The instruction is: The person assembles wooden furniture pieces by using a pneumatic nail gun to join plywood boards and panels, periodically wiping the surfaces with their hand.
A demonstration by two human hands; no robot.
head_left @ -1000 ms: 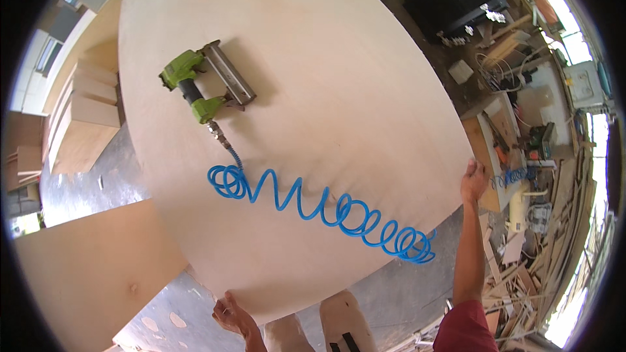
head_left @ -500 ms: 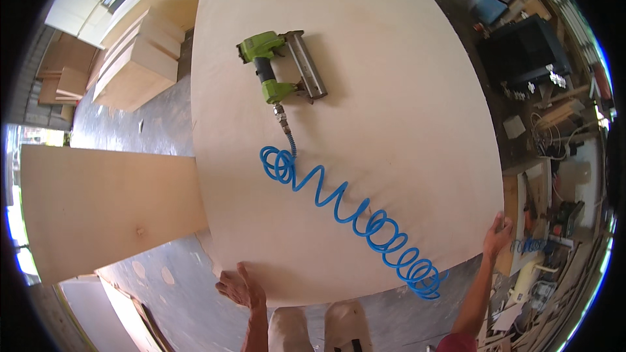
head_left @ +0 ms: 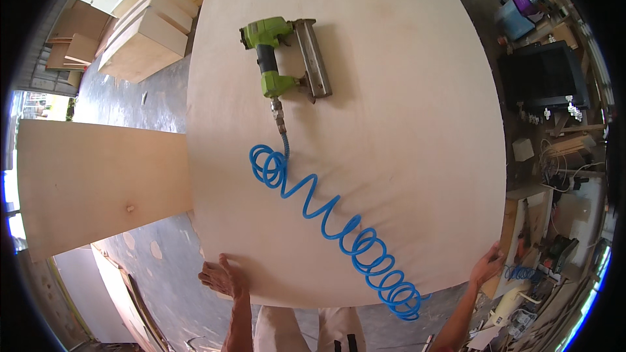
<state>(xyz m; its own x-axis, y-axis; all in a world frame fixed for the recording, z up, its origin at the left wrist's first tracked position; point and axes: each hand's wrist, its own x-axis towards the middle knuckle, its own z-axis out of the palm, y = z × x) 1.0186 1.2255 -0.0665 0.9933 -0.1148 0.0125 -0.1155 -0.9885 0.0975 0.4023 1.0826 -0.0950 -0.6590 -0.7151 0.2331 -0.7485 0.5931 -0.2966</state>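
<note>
A large pale plywood sheet (head_left: pixel 391 137) spreads out before me. My left hand (head_left: pixel 225 277) is at its near left corner, thumb on top and fingers bent at the side edge. At the near right corner my right hand (head_left: pixel 488 267) grips the edge, its fingertips partly hidden. On the sheet lies a green and black pneumatic stapler (head_left: pixel 267 58) with a long metal magazine. A coiled blue air hose (head_left: pixel 319 208) runs from its fitting toward me, and the last coils hang past the near edge.
Another plywood panel (head_left: pixel 104 189) juts out at left, above a grey floor (head_left: pixel 156 287). Wooden box units (head_left: pixel 147 45) stand farther back. Along the right are a dark screen-like box (head_left: pixel 541 78), a wooden crate (head_left: pixel 521 205) with tools, and scattered wood scraps.
The view has shifted and turned slightly. Both hands sit lower and farther left in it, still at the sheet's near corners. The hose's loose coils also appear lower, while the stapler keeps its place on the sheet.
</note>
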